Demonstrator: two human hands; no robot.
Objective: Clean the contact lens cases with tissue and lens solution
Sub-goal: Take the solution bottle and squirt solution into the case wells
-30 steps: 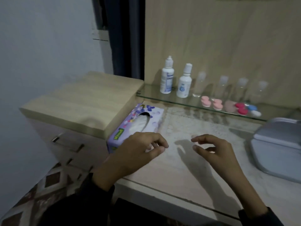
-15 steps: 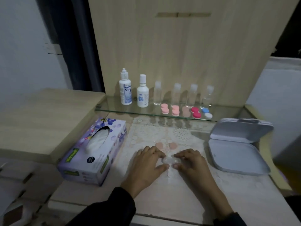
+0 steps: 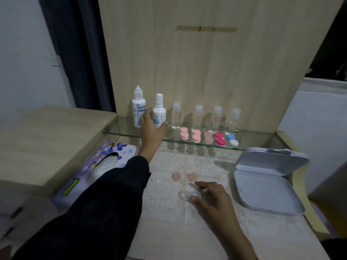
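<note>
Left hand (image 3: pixel 151 128) has gone off the case and up to the glass shelf (image 3: pixel 120 129), upper centre of frame. The view has also tipped up a little. Thumb and fingers wrap the lower body of the small solution bottle (image 3: pixel 159 112), thumb on its right flank and fingers slotted between it and the taller bottle (image 3: pixel 138 109). Whether the squeeze is firm, can't tell, and the base looks still seated on the glass.

Right hand (image 3: pixel 212 197) stays low centre, thumb and forefinger loosely pinching the right well of the clear lens case (image 3: pixel 187 195) on the lace mat (image 3: pixel 206 162). Likely reason: it anchors the light case, wells up, so it stays put for pouring.

Two pinkish caps (image 3: pixel 176 176) lie just above the case, off and parked clear of the wells. Tissue box (image 3: pixel 120 151) sits at frame left, partly under the sleeve and near enough for the wipe step.

Spare cases (image 3: pixel 196 136) line the shelf's front edge — untouched. My read: early stage, solution fetch in hand and the cap not yet opened. Risk is knocking the taller bottle on lift-out, since the two stand near each other.
</note>
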